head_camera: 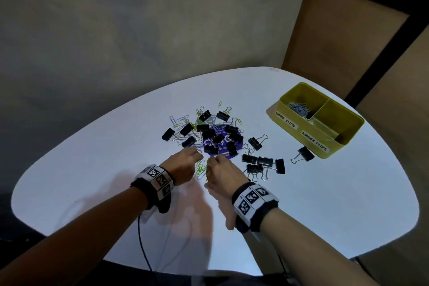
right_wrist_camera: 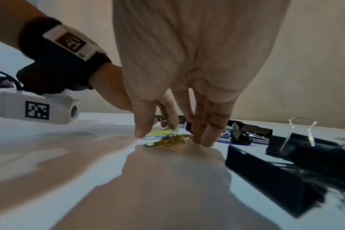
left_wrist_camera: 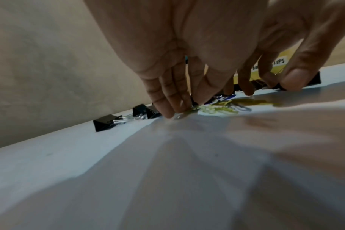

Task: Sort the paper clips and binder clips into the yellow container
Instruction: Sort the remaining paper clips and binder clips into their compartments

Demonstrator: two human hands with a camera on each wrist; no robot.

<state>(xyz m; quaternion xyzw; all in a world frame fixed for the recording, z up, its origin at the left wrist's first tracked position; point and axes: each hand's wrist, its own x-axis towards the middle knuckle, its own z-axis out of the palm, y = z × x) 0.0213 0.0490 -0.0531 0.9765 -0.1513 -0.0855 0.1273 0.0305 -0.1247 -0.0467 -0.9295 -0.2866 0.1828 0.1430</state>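
Observation:
A mixed heap of black binder clips (head_camera: 209, 133) and silver and green paper clips lies mid-table on a purple disc (head_camera: 224, 150). The yellow container (head_camera: 299, 133) stands at the right, labelled PAPER CLIPS and BINDER CLIPS; silver paper clips (head_camera: 299, 108) fill its far compartment. My left hand (head_camera: 188, 160) and right hand (head_camera: 218, 167) sit side by side at the heap's near edge. Green paper clips (head_camera: 200, 169) lie between them. The left fingers (left_wrist_camera: 167, 112) point straight down onto the table among clips. The right hand (right_wrist_camera: 171, 137) has thumb and fingers spread over green clips (right_wrist_camera: 163, 142).
More binder clips (head_camera: 262, 162) lie just right of my right hand, large in the right wrist view (right_wrist_camera: 266, 175). One binder clip (head_camera: 304, 154) sits against the container's front. The white table (head_camera: 92, 169) is rounded, with a wall behind it. A cable hangs off its near edge.

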